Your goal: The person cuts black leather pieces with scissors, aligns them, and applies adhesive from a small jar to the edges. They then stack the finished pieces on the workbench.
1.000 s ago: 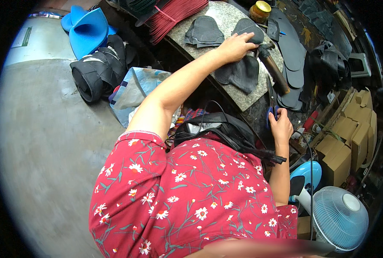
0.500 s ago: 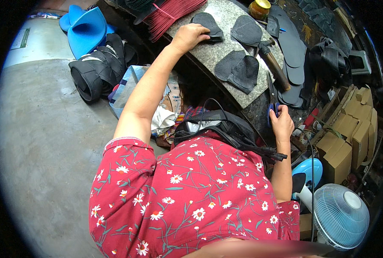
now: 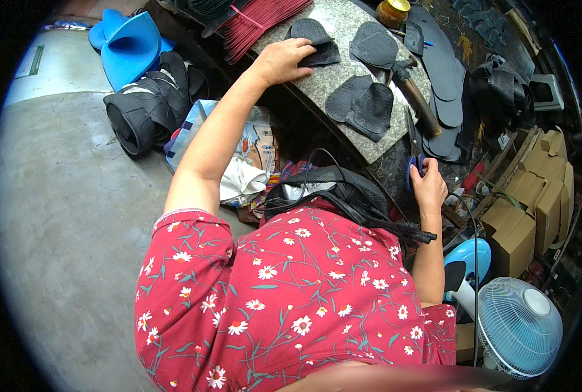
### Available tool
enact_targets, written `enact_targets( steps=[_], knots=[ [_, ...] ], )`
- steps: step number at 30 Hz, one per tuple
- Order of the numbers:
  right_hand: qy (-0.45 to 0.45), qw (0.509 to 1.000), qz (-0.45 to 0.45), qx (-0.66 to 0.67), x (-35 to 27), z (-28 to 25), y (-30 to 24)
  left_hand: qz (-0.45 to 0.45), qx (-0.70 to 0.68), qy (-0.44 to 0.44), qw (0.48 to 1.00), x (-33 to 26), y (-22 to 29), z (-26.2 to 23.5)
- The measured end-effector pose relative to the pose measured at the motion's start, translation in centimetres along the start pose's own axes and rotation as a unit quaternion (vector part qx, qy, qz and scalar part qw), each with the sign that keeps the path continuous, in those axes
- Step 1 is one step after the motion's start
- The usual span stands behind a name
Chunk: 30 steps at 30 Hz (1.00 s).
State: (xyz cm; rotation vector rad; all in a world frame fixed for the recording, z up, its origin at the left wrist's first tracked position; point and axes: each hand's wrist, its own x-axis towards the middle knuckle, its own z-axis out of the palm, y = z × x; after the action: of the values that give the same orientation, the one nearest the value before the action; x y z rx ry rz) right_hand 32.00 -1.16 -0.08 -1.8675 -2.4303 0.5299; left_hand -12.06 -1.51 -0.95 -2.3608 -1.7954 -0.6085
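My left hand (image 3: 284,62) reaches to the far left part of the speckled stone slab (image 3: 317,88). Its fingers close on the left edge of a black leather-like cut piece (image 3: 323,55), which lies partly under another black piece (image 3: 309,30). In my right hand (image 3: 429,186), at the slab's near right corner, are scissors (image 3: 413,138) with blue handles, blades pointing away from me. Between the hands, more black pieces (image 3: 361,104) overlap on the slab, with another pile (image 3: 374,46) behind them. A wooden-handled hammer (image 3: 416,98) rests at the slab's right edge.
Red strips (image 3: 255,26) lie bundled at the far left. Right of the slab are grey sole-shaped sheets (image 3: 444,85) and a yellow-lidded jar (image 3: 393,12). Cardboard boxes (image 3: 513,238) and a fan (image 3: 519,326) stand at right. A bag (image 3: 196,117) sits left below the slab.
My left hand has shifted slightly left and toward me. The black pieces under it have slid apart, so the lower one shows more. My right hand and the scissors stay still.
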Motion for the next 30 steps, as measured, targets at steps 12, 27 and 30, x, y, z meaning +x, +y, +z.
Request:
enact_targets(
  steps=[12, 27, 30],
  knots=[
    [-0.009, 1.0, 0.018, -0.004, 0.0, 0.0, -0.2, -0.167, 0.021, 0.331, 0.928, 2.5, -3.0, -5.1],
    [-0.018, 0.999, 0.033, -0.005, 0.4, -0.5, -0.3, -0.138, 0.007, -0.026, 0.99, -1.5, 3.3, 0.3],
    [-0.044, 0.996, 0.071, 0.041, 0.7, -0.8, 0.0, -0.082, 0.101, -0.069, 0.989, -1.2, 5.1, -1.3]
  ],
)
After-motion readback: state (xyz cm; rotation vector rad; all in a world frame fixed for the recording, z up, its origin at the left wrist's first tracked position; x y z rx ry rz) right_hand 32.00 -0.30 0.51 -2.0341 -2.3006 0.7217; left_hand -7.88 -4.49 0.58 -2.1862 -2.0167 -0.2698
